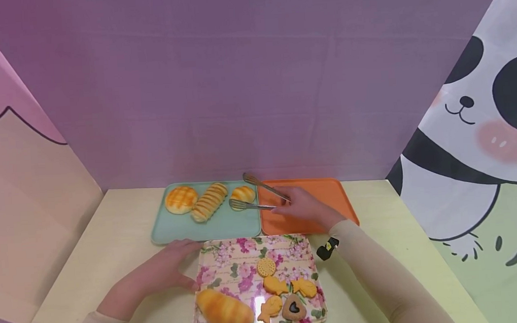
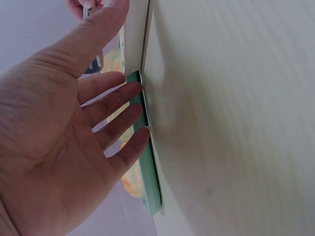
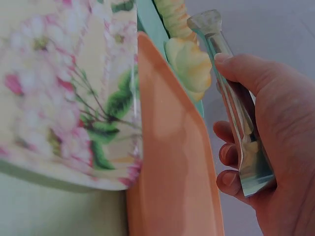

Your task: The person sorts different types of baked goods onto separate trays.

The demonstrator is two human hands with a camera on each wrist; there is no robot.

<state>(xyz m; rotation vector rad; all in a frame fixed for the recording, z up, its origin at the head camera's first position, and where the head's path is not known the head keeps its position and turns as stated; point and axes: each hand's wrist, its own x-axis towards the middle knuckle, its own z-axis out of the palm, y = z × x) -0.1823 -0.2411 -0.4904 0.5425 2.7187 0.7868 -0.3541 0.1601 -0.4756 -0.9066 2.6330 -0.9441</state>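
My right hand (image 1: pixel 303 206) grips metal tongs (image 1: pixel 244 205), their two arms spread apart. The tips reach over the teal tray (image 1: pixel 227 231), one above and one overlapping the small round bun (image 1: pixel 244 193). In the right wrist view, the thumb lies along one arm of the tongs (image 3: pixel 231 93) and the fingers curl round the other side. My left hand (image 1: pixel 169 266) is beside the left edge of the floral tray (image 1: pixel 227 277), its thumb right at the rim. In the left wrist view the palm of that hand (image 2: pixel 54 128) shows, fingers extended and holding nothing.
On the teal tray also lie a round scored bun (image 1: pixel 181 200) and a striped loaf (image 1: pixel 209 202). An orange tray (image 1: pixel 332 196) adjoins it. The floral tray carries a large bread roll (image 1: pixel 225 310), fish-shaped cookies (image 1: pixel 275 285), a round cookie (image 1: pixel 266 267) and a heart cookie (image 1: pixel 293 308). A purple backdrop (image 1: pixel 246 108) rises behind.
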